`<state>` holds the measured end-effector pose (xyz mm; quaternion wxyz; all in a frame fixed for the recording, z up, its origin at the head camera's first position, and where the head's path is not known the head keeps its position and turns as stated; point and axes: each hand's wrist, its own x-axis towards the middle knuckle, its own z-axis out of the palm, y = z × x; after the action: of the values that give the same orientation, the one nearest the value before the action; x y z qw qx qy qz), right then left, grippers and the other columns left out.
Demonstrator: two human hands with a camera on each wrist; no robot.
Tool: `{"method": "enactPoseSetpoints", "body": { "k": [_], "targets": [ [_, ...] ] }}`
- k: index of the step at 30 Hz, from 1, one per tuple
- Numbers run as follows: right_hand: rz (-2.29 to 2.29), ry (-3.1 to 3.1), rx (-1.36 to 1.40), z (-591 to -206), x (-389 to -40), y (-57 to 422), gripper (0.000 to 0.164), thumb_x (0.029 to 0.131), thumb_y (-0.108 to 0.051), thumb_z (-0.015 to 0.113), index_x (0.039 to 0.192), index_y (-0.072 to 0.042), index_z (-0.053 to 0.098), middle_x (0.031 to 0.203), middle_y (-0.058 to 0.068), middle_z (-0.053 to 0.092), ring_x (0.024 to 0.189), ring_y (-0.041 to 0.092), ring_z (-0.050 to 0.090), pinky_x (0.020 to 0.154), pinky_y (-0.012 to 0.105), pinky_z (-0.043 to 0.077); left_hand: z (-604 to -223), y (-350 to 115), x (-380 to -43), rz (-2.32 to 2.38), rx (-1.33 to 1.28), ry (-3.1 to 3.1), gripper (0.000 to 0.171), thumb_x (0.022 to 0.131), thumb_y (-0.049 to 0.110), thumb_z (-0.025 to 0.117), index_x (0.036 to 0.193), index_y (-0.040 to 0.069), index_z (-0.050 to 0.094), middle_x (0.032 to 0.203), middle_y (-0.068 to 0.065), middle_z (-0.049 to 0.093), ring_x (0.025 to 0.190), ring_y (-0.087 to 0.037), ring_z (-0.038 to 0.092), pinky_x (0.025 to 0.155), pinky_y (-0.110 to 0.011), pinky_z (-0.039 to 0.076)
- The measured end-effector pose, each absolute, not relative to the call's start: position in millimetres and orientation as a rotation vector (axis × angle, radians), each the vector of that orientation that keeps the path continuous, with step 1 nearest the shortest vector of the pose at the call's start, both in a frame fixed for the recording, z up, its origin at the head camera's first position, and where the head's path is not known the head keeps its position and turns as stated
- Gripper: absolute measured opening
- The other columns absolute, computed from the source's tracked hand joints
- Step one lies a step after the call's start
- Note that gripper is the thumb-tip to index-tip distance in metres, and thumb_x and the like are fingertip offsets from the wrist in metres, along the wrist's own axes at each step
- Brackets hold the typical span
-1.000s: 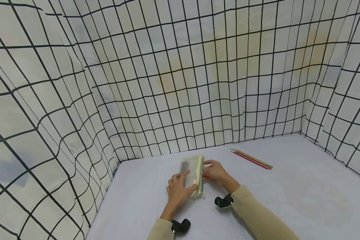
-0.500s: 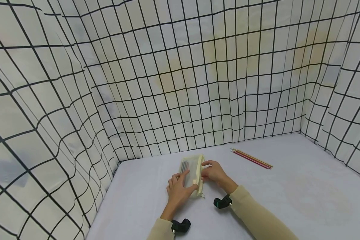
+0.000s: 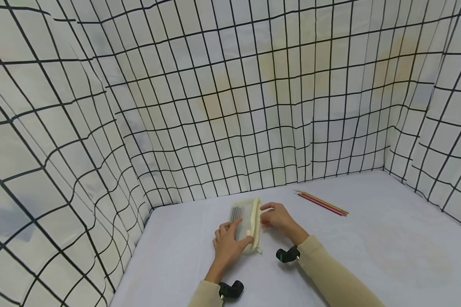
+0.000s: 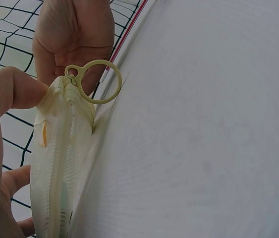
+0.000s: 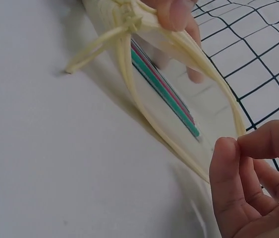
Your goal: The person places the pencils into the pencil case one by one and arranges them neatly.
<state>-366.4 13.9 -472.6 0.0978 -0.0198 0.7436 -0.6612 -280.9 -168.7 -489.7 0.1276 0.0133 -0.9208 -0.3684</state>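
The left hand (image 3: 229,244) grips a pale yellow mesh pouch (image 3: 247,213) near the bench's (image 3: 388,256) far edge, towards its left corner. The mouth gapes — coloured sticks (image 5: 166,96) inside — and there the right hand's (image 3: 278,216) thumb and index tips meet; whether they pinch the rim, I cannot tell. Farther right lie loose sticks (image 3: 319,203); beyond, grid-patterned cloth (image 3: 223,119).

Cream mesh pouch (image 3: 247,213), mouth gaping; sticks (image 5: 165,95) inside
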Motion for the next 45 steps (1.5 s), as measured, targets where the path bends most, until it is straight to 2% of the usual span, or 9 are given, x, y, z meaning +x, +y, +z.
{"method": "enactPoseSetpoints", "body": {
  "k": [12, 21, 27, 32, 37, 45],
  "targets": [
    [-1.868, 2.258, -0.106, -458, -371, 30, 0.036, 0.090, -0.005, 0.066, 0.125, 0.000, 0.064, 0.102, 0.016, 0.069, 0.086, 0.021, 0.066, 0.074, 0.031, 0.060, -493, -171, -283, -1.083, 0.036, -2.662, 0.078, 0.071, 0.045, 0.075, 0.144, 0.023, 0.059, 0.138, -0.015, 0.047, 0.128, -0.036, 0.038, 0.104, -0.061, 0.028],
    [-1.811, 2.341, -0.203, -443, -376, 54, 0.041, 0.094, -0.012, 0.066, 0.132, 0.001, 0.059, 0.111, 0.017, 0.068, 0.092, 0.022, 0.068, 0.083, 0.036, 0.060, -493, -170, -283, -1.093, 0.042, -2.660, 0.078, 0.070, 0.044, 0.075, 0.143, 0.023, 0.059, 0.137, -0.014, 0.048, 0.128, -0.036, 0.039, 0.105, -0.061, 0.028],
    [-1.806, 2.473, -0.304, -435, -379, 77, 0.034, 0.096, -0.011, 0.064, 0.128, 0.000, 0.060, 0.112, 0.021, 0.067, 0.091, 0.025, 0.067, 0.081, 0.035, 0.060, -493, -170, -284, -1.098, 0.016, -2.661, 0.079, 0.070, 0.045, 0.074, 0.144, 0.023, 0.058, 0.138, -0.015, 0.047, 0.128, -0.036, 0.038, 0.105, -0.061, 0.027],
    [-1.621, 2.679, -0.394, -432, -386, 91, 0.035, 0.094, -0.010, 0.064, 0.128, -0.002, 0.061, 0.106, 0.016, 0.067, 0.092, 0.031, 0.067, 0.075, 0.033, 0.058, -491, -169, -283, -1.105, -0.001, -2.660, 0.080, 0.070, 0.046, 0.074, 0.145, 0.022, 0.058, 0.138, -0.015, 0.047, 0.127, -0.036, 0.038, 0.105, -0.061, 0.028],
    [-1.345, 2.878, -0.556, -432, -392, 107, 0.035, 0.092, -0.007, 0.066, 0.127, -0.002, 0.062, 0.104, 0.014, 0.068, 0.095, 0.027, 0.065, 0.071, 0.031, 0.052, -491, -170, -283, -1.099, -0.002, -2.662, 0.081, 0.069, 0.046, 0.075, 0.145, 0.023, 0.058, 0.138, -0.015, 0.047, 0.126, -0.035, 0.039, 0.104, -0.061, 0.028],
    [-1.120, 2.958, -0.631, -436, -404, 139, 0.042, 0.090, -0.001, 0.066, 0.131, -0.003, 0.059, 0.115, 0.021, 0.068, 0.102, 0.031, 0.065, 0.077, 0.037, 0.054, -491, -171, -280, -1.113, 0.007, -2.658, 0.081, 0.069, 0.046, 0.075, 0.145, 0.022, 0.058, 0.138, -0.015, 0.047, 0.128, -0.037, 0.038, 0.105, -0.061, 0.027]
  ]
}}
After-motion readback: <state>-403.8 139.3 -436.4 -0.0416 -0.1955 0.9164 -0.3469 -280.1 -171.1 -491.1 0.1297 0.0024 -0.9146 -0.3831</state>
